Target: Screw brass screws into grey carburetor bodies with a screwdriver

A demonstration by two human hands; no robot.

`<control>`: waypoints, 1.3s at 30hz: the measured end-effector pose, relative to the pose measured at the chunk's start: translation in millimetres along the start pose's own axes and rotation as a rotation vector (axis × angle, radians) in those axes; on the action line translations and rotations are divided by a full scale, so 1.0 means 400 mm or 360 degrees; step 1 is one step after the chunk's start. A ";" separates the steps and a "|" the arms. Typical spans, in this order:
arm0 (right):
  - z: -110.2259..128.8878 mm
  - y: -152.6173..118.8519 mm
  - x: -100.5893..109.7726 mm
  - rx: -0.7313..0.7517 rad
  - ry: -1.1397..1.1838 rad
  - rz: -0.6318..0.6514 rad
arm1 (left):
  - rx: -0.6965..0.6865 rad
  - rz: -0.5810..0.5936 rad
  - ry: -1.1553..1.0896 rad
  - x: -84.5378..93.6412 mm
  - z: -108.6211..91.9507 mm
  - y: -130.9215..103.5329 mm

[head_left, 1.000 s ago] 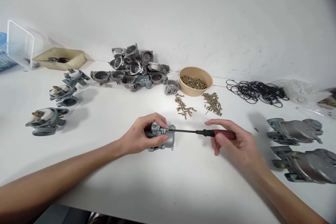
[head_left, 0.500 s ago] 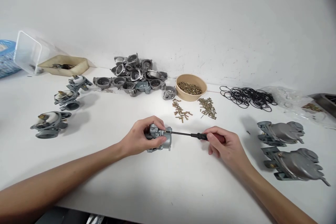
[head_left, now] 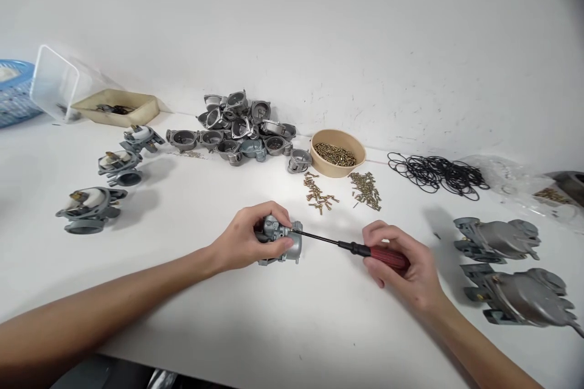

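Note:
Near the middle of the white table, my left hand [head_left: 249, 236] grips a small grey metal carburetor [head_left: 295, 248] that lies on its side. The thumb and index finger reach around its bowl end. My right hand [head_left: 406, 258] holds a screwdriver [head_left: 387, 256] by its red handle, fingers curled loosely about it. The black shaft slants up and left, and its tip meets a brass-coloured screw [head_left: 292, 230] on the carburetor's edge. How deep the screw sits cannot be made out.
Grey float bowls [head_left: 237, 127] are piled at the back. A tan tub [head_left: 319, 161] of screws stands beside loose screws [head_left: 365, 189] and black rubber rings [head_left: 435, 175]. Open carburetors [head_left: 86, 209] stand left; closed carburetors [head_left: 524, 295] lie right.
My right hand has shifted slightly right and down, its fingers loosened so more of the red handle shows. The screwdriver now slants more. The camera view has shifted slightly.

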State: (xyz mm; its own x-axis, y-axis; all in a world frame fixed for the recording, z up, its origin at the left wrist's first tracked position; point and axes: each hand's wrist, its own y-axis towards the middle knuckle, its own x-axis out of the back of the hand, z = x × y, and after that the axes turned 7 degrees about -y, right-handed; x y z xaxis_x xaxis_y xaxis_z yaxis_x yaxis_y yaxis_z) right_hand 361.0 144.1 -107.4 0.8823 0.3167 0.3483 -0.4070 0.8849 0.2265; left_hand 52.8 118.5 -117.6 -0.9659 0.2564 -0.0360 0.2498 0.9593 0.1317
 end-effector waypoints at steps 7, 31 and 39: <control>0.023 0.003 -0.008 -0.0058 -0.0288 -0.0310 | -0.0057 0.0045 0.0049 0.000 0.002 0.001; -0.029 0.010 0.034 -0.0127 -0.0143 -0.0040 | -0.0190 0.0041 0.0190 0.003 0.008 -0.007; -0.027 0.029 0.026 0.0260 -0.0304 0.0027 | -0.0178 0.0016 0.0254 0.004 0.007 -0.005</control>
State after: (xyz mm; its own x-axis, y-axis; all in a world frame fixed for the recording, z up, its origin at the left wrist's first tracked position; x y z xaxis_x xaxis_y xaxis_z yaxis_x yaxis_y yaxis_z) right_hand 368.1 161.3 -110.9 0.8205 0.2469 0.5156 -0.4679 0.8082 0.3576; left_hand 50.8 117.3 -120.5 -0.9641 0.2356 0.1226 0.2592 0.9353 0.2409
